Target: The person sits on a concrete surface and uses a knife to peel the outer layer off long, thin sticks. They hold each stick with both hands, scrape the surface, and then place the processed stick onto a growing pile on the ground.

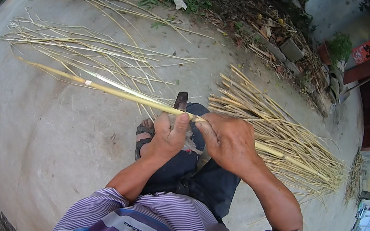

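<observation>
Looking down from the head, a long yellow cane (121, 92) is seen held level across the lap, running from nine o'clock to three o'clock. The left hand (168, 134) is closed around the cane at the centre, thumb laid on top, apparently to steady it. The right hand (229, 142) is closed over the cane just beside it, toward three o'clock; what else it may grip is hidden. A dark blade (181, 100) stands up behind the left thumb, touching the cane, seemingly set there for splitting. A sandal (144, 135) is seen below the left hand. Split strips (84, 49) are spread on the concrete (45, 142) at ten o'clock; a pile of canes (279, 130) lies at two o'clock, within reach. No containers are seen.
</observation>
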### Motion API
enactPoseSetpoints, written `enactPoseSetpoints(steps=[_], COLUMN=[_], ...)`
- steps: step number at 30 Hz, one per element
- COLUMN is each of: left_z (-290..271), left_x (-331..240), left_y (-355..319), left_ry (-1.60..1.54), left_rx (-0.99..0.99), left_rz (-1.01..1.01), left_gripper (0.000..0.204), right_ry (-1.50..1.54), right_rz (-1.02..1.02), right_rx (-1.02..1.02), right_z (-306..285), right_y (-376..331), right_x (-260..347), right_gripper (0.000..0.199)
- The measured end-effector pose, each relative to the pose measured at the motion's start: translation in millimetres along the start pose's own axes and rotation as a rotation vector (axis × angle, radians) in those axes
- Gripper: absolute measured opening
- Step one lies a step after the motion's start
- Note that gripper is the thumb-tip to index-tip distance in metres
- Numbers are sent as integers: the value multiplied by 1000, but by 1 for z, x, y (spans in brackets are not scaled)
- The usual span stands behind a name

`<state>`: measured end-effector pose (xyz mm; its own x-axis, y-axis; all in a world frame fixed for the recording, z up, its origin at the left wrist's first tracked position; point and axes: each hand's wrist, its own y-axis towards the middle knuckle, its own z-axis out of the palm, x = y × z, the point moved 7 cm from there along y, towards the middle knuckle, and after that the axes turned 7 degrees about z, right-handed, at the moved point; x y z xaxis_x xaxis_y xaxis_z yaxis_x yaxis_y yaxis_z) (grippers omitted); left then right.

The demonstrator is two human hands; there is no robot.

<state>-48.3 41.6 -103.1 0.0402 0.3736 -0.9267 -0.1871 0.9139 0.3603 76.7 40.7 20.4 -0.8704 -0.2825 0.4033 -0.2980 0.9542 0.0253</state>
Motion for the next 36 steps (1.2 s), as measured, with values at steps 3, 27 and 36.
enactPoseSetpoints(steps=[3, 27, 36], left_z=[0, -2, 4], left_x=[12, 13, 22], left_y=[-4, 12, 4], left_ry=[-192, -325, -250], left_rx=[36, -73, 89], left_rz=[-85, -140, -159], left_gripper=[48, 61, 54], right_ry=[36, 19, 59], right_rz=[-25, 60, 73], right_rx=[-4, -24, -54], right_z=[1, -18, -15], right_y=[1, -13, -11], right_x=[0, -18, -21], right_gripper=[28, 29, 30])
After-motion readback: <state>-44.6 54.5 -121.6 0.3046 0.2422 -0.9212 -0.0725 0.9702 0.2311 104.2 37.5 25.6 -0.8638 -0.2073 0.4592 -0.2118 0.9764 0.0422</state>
